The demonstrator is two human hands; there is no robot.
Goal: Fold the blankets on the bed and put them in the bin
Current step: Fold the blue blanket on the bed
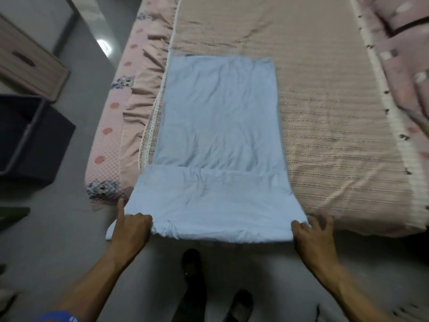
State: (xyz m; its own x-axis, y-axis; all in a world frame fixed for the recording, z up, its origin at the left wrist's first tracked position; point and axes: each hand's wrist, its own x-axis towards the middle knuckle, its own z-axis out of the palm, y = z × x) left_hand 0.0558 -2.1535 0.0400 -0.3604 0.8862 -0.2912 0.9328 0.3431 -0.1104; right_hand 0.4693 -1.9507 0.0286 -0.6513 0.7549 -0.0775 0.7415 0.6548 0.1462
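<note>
A light blue blanket (218, 126) lies as a long strip on the bed, running away from me, with its near end doubled over into a thicker band. My left hand (131, 231) grips the near left corner of that band, index finger pointing up. My right hand (313, 233) pinches the near right corner at the bed's edge. A dark bin (34, 145) stands open on the floor at the left, beside the bed.
The bed (336, 117) has a striped beige cover and a pink frilled skirt (111, 140). A pink bundle of bedding (404, 56) lies at the far right. A wooden drawer unit (25, 59) stands behind the bin. My feet are on the grey floor below.
</note>
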